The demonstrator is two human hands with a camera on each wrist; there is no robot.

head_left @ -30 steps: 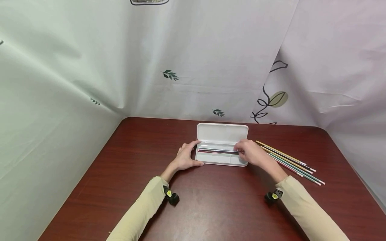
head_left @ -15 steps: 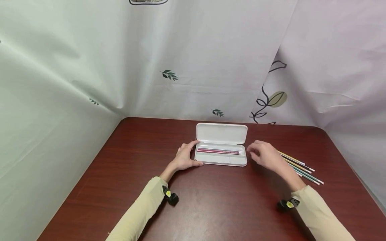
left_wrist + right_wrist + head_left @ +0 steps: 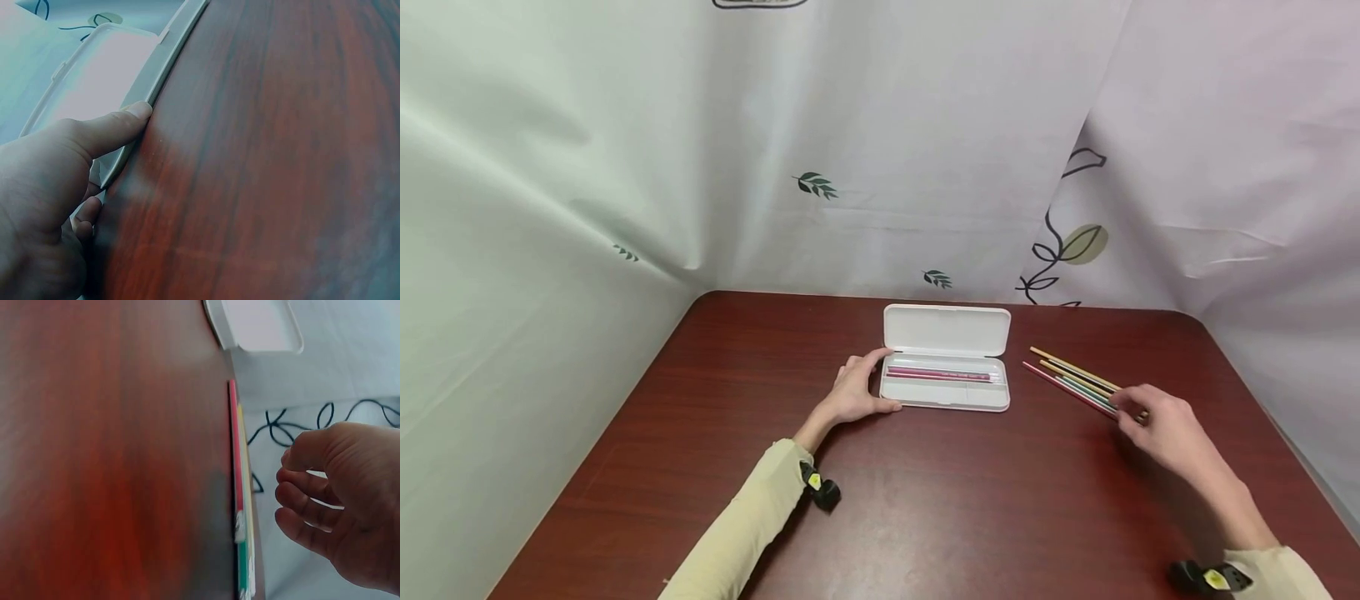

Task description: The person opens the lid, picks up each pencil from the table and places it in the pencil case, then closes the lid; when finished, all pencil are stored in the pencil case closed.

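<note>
A white pencil case [image 3: 946,397] lies with its lid [image 3: 947,331] raised at the back. Inside, pink-red pencils [image 3: 936,374] lie lengthwise in the rear compartment. My left hand [image 3: 852,392] grips the case's left end, index finger at the back corner and thumb on the front rim. In the left wrist view, the thumb [image 3: 122,130] presses the case's edge. Over the white-tipped ends of several loose pencils [image 3: 1075,379] hovers my right hand [image 3: 1168,425]. Its fingers [image 3: 306,506] are loosely curled with nothing between them. These pencils are yellow, black, green and red, and the hand hides their near ends.
The dark red-brown wooden table [image 3: 940,500] carries the case and pencils. White cloth [image 3: 880,150] printed with leaves hangs behind and along the sides of the table. A small black wrist camera [image 3: 826,493] sits on the left sleeve.
My right hand has left the case and moved right to the near ends of the loose pencils. The pencils in the case now show uncovered. My left hand keeps its grip.
</note>
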